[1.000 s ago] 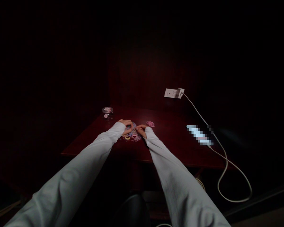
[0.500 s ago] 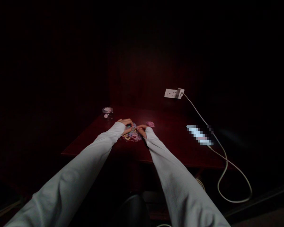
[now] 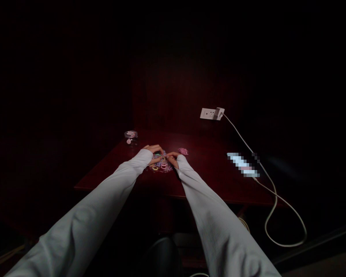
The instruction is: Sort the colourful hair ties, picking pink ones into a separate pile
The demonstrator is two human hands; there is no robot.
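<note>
The dark red table spreads under your work, its near edge running just this side of the pile and its left edge slanting away past your left sleeve. Both arms reach forward over that near edge, your right sleeve angling in so your wrists converge. The pixelated bright slab lies well to your right, with tabletop between it and your right wrist. Your left hand arches, fingers curled over and thumb below; your right hand bends inward, fingertips drawn together, just beside the left. Whether either grips a band, you cannot tell. The pile of coloured bands sits beneath and between them. The clear jar stands beyond your left hand; the pink bundle lies just beyond your right.
</note>
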